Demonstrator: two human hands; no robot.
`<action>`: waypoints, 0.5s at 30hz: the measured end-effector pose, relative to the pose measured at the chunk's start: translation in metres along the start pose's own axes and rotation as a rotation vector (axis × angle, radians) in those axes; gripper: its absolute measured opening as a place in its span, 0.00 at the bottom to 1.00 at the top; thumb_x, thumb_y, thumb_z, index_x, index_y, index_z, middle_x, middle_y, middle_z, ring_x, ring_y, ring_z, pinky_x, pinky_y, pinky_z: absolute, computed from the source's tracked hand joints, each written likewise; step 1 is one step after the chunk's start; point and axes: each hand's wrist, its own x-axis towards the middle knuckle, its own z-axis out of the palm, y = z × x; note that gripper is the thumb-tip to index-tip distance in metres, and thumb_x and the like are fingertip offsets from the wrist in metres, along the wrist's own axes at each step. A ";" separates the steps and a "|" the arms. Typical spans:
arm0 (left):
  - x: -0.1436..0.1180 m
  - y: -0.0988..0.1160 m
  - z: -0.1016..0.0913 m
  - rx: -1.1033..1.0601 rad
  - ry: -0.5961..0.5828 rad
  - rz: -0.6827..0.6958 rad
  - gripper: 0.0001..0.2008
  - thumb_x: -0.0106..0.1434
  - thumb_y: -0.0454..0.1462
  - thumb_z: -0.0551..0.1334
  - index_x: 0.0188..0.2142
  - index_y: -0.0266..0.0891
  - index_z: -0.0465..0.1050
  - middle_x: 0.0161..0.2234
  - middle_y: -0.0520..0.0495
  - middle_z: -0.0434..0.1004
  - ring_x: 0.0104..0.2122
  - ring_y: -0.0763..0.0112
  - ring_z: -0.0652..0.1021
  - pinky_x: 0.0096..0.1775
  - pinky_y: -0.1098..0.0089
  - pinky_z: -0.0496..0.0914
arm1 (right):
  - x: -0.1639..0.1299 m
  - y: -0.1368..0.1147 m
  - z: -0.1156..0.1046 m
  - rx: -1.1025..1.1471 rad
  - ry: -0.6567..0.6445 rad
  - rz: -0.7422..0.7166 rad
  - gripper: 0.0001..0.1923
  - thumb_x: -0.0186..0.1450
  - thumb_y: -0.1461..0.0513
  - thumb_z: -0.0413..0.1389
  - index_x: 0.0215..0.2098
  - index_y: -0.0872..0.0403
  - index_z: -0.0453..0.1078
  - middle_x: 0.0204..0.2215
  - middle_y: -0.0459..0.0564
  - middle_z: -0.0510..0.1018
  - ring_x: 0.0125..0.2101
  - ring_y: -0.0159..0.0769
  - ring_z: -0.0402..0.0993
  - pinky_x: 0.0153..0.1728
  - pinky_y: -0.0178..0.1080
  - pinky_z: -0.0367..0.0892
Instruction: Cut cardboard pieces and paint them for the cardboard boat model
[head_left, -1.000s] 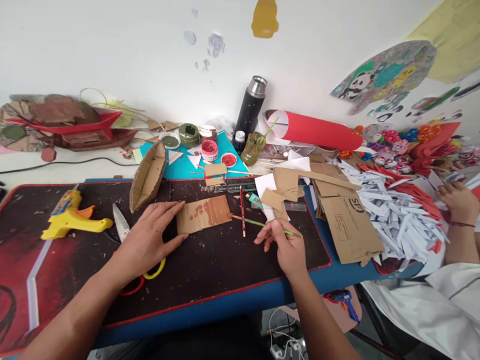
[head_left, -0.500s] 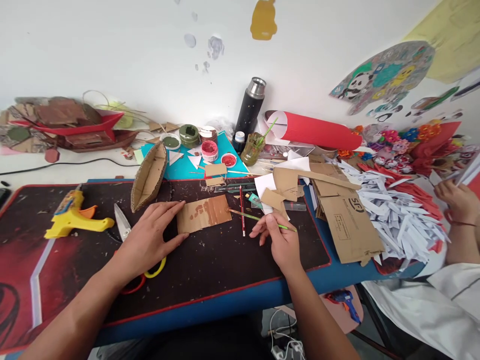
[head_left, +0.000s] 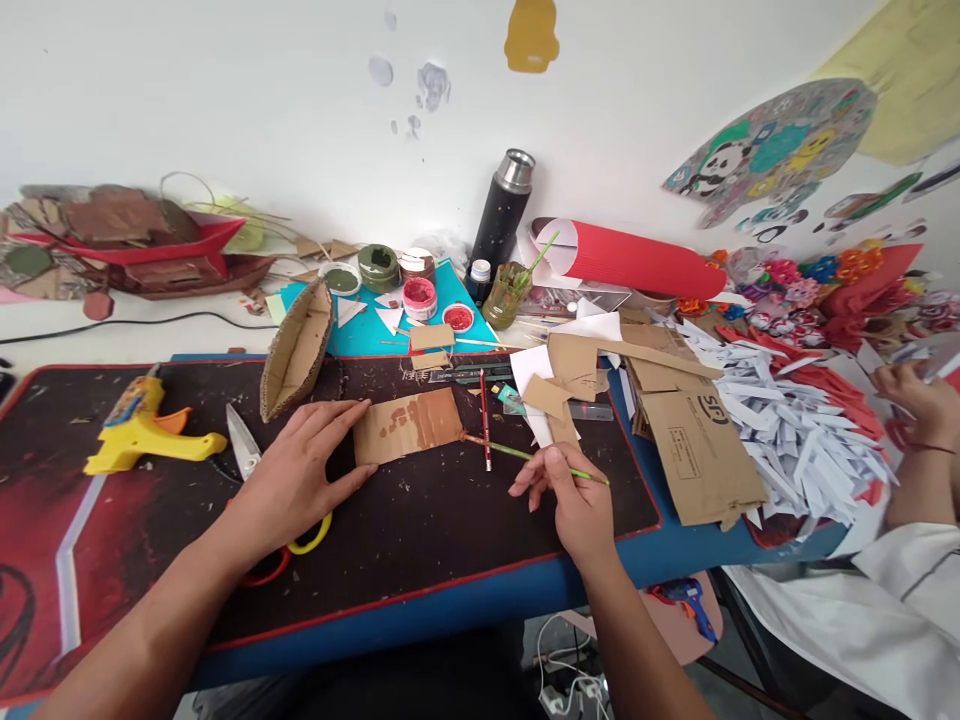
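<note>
A small rectangular piece of cardboard (head_left: 409,425) lies on the dark mat, its right part coated with brown paint and its left part mostly bare. My left hand (head_left: 300,478) grips its left end, fingers at the upper corner and thumb at the lower one. In my right hand (head_left: 577,500) a thin green paintbrush (head_left: 504,451) is pinched between thumb and fingers, its brown tip at the cardboard's right edge. A red pencil (head_left: 484,425) lies under or beside the brush handle. Scissors (head_left: 244,445) are partly hidden beneath my left hand and forearm.
A yellow glue gun (head_left: 146,430) and a cardboard boat shape (head_left: 298,350) lie left. Paint jars (head_left: 377,268), a brush cup (head_left: 507,295) and a black flask (head_left: 501,215) stand behind. Cardboard scraps (head_left: 690,450) and folded paper (head_left: 810,440) lie right, near another person's hand (head_left: 915,395).
My right hand has moved slightly right and down with the paintbrush, drawing its tip from the painted surface to the cardboard's right edge. My left hand keeps its place.
</note>
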 end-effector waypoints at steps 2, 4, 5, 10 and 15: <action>0.000 0.000 0.000 -0.003 0.001 -0.006 0.35 0.73 0.54 0.61 0.74 0.43 0.65 0.64 0.35 0.78 0.61 0.40 0.77 0.64 0.40 0.72 | -0.001 0.000 0.001 0.000 -0.005 0.003 0.26 0.77 0.43 0.60 0.32 0.52 0.79 0.25 0.51 0.84 0.24 0.39 0.84 0.19 0.33 0.73; 0.000 -0.001 0.000 -0.006 0.004 -0.005 0.35 0.73 0.54 0.61 0.74 0.43 0.65 0.63 0.35 0.78 0.61 0.40 0.77 0.64 0.40 0.72 | -0.001 0.001 0.003 0.007 -0.016 0.009 0.26 0.77 0.43 0.60 0.32 0.53 0.79 0.26 0.51 0.84 0.24 0.39 0.84 0.19 0.33 0.73; 0.000 -0.001 0.000 -0.007 0.004 -0.002 0.35 0.73 0.54 0.61 0.74 0.43 0.65 0.63 0.35 0.78 0.61 0.40 0.77 0.64 0.40 0.72 | -0.002 0.002 0.004 0.013 -0.022 0.012 0.26 0.77 0.43 0.60 0.32 0.53 0.79 0.26 0.51 0.84 0.24 0.39 0.84 0.19 0.33 0.73; 0.000 -0.001 0.001 -0.002 0.001 0.016 0.35 0.74 0.54 0.61 0.74 0.41 0.64 0.63 0.34 0.78 0.62 0.40 0.77 0.64 0.40 0.72 | -0.002 0.003 0.014 0.044 -0.048 0.025 0.26 0.77 0.42 0.60 0.33 0.53 0.79 0.26 0.51 0.84 0.24 0.39 0.85 0.19 0.33 0.72; 0.000 -0.001 0.001 -0.006 -0.004 0.004 0.35 0.74 0.55 0.61 0.74 0.42 0.65 0.63 0.34 0.78 0.62 0.40 0.77 0.65 0.41 0.71 | -0.002 0.002 0.028 0.050 -0.114 0.043 0.26 0.77 0.42 0.59 0.32 0.53 0.78 0.25 0.51 0.84 0.24 0.38 0.85 0.19 0.32 0.72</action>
